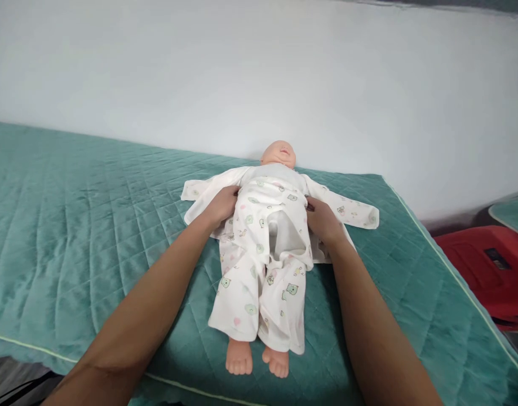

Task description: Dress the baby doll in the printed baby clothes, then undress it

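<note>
A baby doll [279, 153] lies on its back with its head toward the wall and its bare feet toward me. It wears a white long-sleeved top [345, 210], spread open at the sides, and white pants [248, 270] printed with green and pink animal figures. The pants reach high over the belly. My left hand [225, 204] is closed on the pants at the waist's left side, fingertips partly hidden. On the opposite side, my right hand [324, 220] grips the pants' waist with curled fingers, partly tucked behind the fabric.
A green quilted cover [93, 225] with pale piping lies under the doll. Behind it rises a white wall [242, 73]. To the right, beyond the cover's edge, stands a red plastic chair or seat [487, 270].
</note>
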Tool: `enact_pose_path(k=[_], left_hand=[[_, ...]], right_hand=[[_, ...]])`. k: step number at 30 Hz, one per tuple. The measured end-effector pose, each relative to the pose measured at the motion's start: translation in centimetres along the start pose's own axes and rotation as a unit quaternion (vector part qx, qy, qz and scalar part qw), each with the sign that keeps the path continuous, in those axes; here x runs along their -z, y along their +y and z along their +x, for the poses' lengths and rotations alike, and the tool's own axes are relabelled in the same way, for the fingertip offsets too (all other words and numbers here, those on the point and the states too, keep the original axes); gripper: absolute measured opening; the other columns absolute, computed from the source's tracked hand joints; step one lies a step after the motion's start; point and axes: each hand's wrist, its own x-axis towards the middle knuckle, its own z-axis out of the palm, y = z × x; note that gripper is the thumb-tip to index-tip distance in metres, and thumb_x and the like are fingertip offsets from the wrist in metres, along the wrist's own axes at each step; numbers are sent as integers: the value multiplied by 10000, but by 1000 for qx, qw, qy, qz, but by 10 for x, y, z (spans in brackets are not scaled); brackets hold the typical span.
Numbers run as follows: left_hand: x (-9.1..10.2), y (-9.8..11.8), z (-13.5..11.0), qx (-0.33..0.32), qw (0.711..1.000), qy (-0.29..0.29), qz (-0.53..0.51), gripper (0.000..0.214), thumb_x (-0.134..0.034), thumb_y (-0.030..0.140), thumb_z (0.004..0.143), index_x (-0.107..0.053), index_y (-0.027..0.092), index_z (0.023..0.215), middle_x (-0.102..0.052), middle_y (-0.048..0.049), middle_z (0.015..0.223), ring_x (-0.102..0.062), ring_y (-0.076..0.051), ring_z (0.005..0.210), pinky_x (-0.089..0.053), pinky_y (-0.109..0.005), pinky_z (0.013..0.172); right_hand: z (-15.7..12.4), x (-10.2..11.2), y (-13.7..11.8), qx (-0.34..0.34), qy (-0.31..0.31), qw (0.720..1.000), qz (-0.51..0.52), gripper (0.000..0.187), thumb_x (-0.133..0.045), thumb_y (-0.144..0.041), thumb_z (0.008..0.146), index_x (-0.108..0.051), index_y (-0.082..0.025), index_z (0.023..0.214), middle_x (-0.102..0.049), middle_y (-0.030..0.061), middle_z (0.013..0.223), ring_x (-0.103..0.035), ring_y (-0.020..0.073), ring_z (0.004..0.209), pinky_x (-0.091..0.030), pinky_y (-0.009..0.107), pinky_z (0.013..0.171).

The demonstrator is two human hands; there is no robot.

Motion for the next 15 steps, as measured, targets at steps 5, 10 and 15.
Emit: enact_pose_path(k=[5, 10, 15], left_hand=[[7, 7, 2, -2, 997, -81, 11, 137, -600, 162, 673, -716, 189, 741, -753, -72, 802, -656, -291, 912, -495, -349, 821], [5, 8, 0, 3, 995, -96, -29, 105, -627, 159, 691, -715, 189, 739, -760, -89, 862, -663, -301, 966, -510, -358, 816], [0, 8, -3, 36, 982, -114, -143, 156, -673, 172, 694, -733, 176, 838, -765, -95, 888, -686, -283, 947, -545, -397, 830]], right_hand=[[4, 1, 2, -2, -22, 999, 40, 210, -581, -267, 752, -704, -184, 901, -731, 49, 865, -581, 217, 820, -458, 314, 757], [3, -1, 3, 13, -21, 997, 79, 277, -598, -297, 765, -728, -174, 977, -743, 51, 918, -608, 230, 873, -494, 329, 801], [0, 0, 1, 24, -34, 985, 168, 361, -661, -333, 747, -744, -182, 1064, -758, 46, 1008, -645, 241, 923, -516, 348, 842]])
